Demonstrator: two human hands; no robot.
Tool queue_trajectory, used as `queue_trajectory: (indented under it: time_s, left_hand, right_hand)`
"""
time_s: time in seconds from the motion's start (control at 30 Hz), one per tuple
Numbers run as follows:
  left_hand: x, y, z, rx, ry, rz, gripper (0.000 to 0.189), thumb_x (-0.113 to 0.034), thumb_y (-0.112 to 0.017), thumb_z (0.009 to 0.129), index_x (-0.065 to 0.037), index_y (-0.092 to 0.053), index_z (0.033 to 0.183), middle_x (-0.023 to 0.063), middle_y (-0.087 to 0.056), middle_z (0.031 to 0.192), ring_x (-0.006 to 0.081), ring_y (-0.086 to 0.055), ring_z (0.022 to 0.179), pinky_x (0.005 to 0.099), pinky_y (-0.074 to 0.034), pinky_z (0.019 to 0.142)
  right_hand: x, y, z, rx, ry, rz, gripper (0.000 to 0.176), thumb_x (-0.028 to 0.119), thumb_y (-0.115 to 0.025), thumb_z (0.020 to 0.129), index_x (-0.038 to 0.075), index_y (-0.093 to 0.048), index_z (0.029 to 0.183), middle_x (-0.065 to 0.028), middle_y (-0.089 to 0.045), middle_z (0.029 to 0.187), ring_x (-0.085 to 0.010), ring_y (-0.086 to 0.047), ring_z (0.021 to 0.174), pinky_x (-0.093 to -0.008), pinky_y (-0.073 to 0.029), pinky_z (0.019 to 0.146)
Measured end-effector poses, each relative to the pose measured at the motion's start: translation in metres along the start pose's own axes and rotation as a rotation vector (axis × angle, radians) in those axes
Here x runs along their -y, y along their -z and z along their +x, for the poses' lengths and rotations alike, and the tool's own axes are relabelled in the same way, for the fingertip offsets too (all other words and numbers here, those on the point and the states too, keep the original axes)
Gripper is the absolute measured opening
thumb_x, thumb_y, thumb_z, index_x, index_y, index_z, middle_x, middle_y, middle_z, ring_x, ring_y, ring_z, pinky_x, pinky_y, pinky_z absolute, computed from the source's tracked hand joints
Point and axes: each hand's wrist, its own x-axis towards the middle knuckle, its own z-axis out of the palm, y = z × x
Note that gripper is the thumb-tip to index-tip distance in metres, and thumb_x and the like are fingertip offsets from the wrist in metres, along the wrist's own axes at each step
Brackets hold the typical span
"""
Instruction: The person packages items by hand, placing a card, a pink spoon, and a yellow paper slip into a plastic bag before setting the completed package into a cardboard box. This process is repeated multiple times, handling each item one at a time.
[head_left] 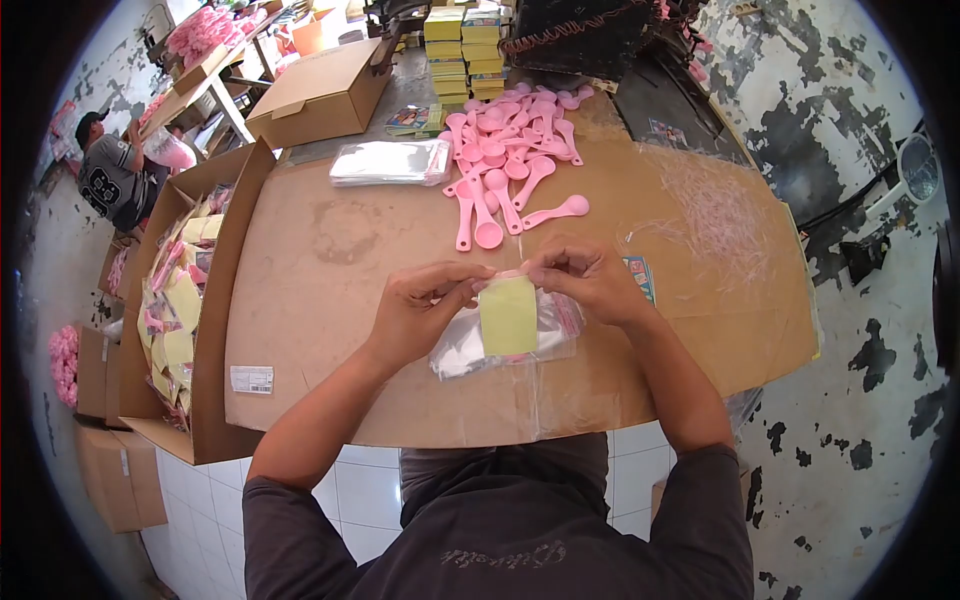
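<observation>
Between my hands is a small clear plastic bag with a yellow card (509, 316) in it. My left hand (425, 300) pinches the bag's top left corner, and my right hand (582, 275) pinches the top right. Something pink shows along the bag's top and bottom edges. Under it lies a stack of clear plastic bags (457, 345) on the cardboard. Beyond my hands is a heap of pink measuring spoons (510, 135), a few lying loose nearest me. A small printed card (639, 277) lies beside my right wrist.
A long carton (255, 215) at the left holds many packed bags with yellow cards. Another pack of clear bags (390, 163) and stacks of yellow cards (445, 50) stand farther back. Plastic scraps (725, 220) lie at the right. A person (115, 170) sits at the far left.
</observation>
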Motion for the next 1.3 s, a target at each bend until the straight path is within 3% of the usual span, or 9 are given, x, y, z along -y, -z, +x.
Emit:
queue_trajectory:
  time_s: [0.13, 0.43, 0.53, 0.73, 0.83, 1.0, 1.13, 1.2, 1.3]
  left_hand:
    - [-0.002, -0.002, 0.000, 0.011, 0.014, -0.029, 0.024, 0.006, -0.060, 0.098, 0.002, -0.074, 0.117, 0.0084, -0.076, 0.109, 0.0125, -0.070, 0.096, 0.0278, -0.060, 0.084]
    - [-0.002, 0.002, 0.002, 0.018, 0.128, -0.132, 0.019, -0.001, -0.067, 0.097, 0.004, -0.075, 0.113, 0.0109, -0.076, 0.107, 0.0128, -0.070, 0.094, 0.0272, -0.059, 0.080]
    - [-0.003, -0.003, 0.003, -0.013, 0.193, -0.115, 0.019, -0.004, -0.070, 0.097, 0.004, -0.075, 0.113, 0.0097, -0.077, 0.102, 0.0109, -0.071, 0.089, 0.0258, -0.059, 0.076]
    - [0.001, -0.003, 0.003, -0.019, 0.214, -0.173, 0.024, -0.008, -0.073, 0.097, 0.003, -0.072, 0.118, 0.0082, -0.077, 0.101, 0.0090, -0.071, 0.087, 0.0242, -0.059, 0.074]
    - [-0.005, -0.002, 0.003, -0.047, 0.176, -0.164, 0.027, -0.006, -0.072, 0.098, 0.003, -0.069, 0.123, 0.0081, -0.076, 0.104, 0.0087, -0.071, 0.089, 0.0239, -0.059, 0.075]
    - [-0.020, -0.009, 0.005, -0.099, 0.069, -0.242, 0.030, -0.006, -0.073, 0.096, 0.004, -0.066, 0.124, 0.0070, -0.074, 0.104, 0.0085, -0.070, 0.089, 0.0241, -0.058, 0.077]
    - [-0.018, 0.008, 0.004, 0.102, 0.237, -0.047, 0.025, -0.008, -0.073, 0.097, 0.004, -0.067, 0.117, 0.0077, -0.074, 0.100, 0.0100, -0.070, 0.086, 0.0251, -0.059, 0.075]
    - [-0.028, 0.022, 0.005, 0.121, 0.283, -0.058, 0.022, -0.008, -0.072, 0.097, 0.004, -0.068, 0.115, 0.0081, -0.074, 0.098, 0.0108, -0.070, 0.084, 0.0260, -0.059, 0.072]
    - [-0.041, 0.061, -0.015, -0.187, 0.123, -0.110, 0.015, -0.009, -0.071, 0.097, 0.000, -0.069, 0.109, 0.0081, -0.074, 0.098, 0.0137, -0.071, 0.081, 0.0300, -0.061, 0.068]
  right_hand:
    - [-0.005, 0.003, 0.000, 0.036, 0.097, -0.033, 0.016, -0.003, -0.066, 0.095, 0.001, -0.075, 0.107, -0.0062, -0.067, 0.108, -0.0116, -0.062, 0.093, -0.0271, -0.049, 0.081]
    - [0.001, 0.003, -0.001, 0.015, 0.036, -0.129, 0.016, 0.002, -0.069, 0.094, -0.001, -0.078, 0.107, -0.0059, -0.068, 0.103, -0.0119, -0.062, 0.090, -0.0264, -0.050, 0.077]
    - [0.011, -0.001, -0.003, 0.023, 0.015, -0.189, 0.016, 0.010, -0.072, 0.095, -0.001, -0.077, 0.105, -0.0025, -0.067, 0.094, -0.0101, -0.062, 0.090, -0.0265, -0.051, 0.077]
    - [-0.007, -0.004, 0.001, 0.024, -0.013, 0.111, 0.039, 0.006, -0.073, 0.094, -0.001, -0.062, 0.131, -0.0025, -0.066, 0.099, -0.0096, -0.062, 0.090, -0.0261, -0.052, 0.080]
    - [0.002, -0.003, -0.002, 0.126, -0.043, 0.047, 0.047, -0.002, -0.072, 0.093, 0.000, -0.055, 0.136, -0.0020, -0.065, 0.104, -0.0103, -0.063, 0.096, -0.0264, -0.051, 0.087]
    - [-0.002, -0.001, -0.002, 0.107, -0.033, 0.085, 0.048, 0.001, -0.070, 0.095, -0.001, -0.053, 0.140, -0.0029, -0.064, 0.103, -0.0101, -0.063, 0.096, -0.0266, -0.051, 0.084]
    - [0.008, -0.002, -0.003, 0.044, 0.028, 0.134, 0.045, 0.004, -0.071, 0.094, 0.000, -0.057, 0.137, -0.0039, -0.066, 0.103, -0.0109, -0.064, 0.094, -0.0290, -0.052, 0.082]
    - [0.023, 0.012, -0.004, -0.038, 0.088, -0.242, 0.040, 0.007, -0.072, 0.092, 0.001, -0.062, 0.131, -0.0055, -0.068, 0.104, -0.0139, -0.065, 0.096, -0.0311, -0.053, 0.085]
    - [0.033, 0.040, -0.020, -0.143, 0.091, -0.633, 0.035, 0.012, -0.073, 0.091, 0.002, -0.068, 0.124, -0.0089, -0.069, 0.109, -0.0211, -0.067, 0.099, -0.0346, -0.052, 0.091]
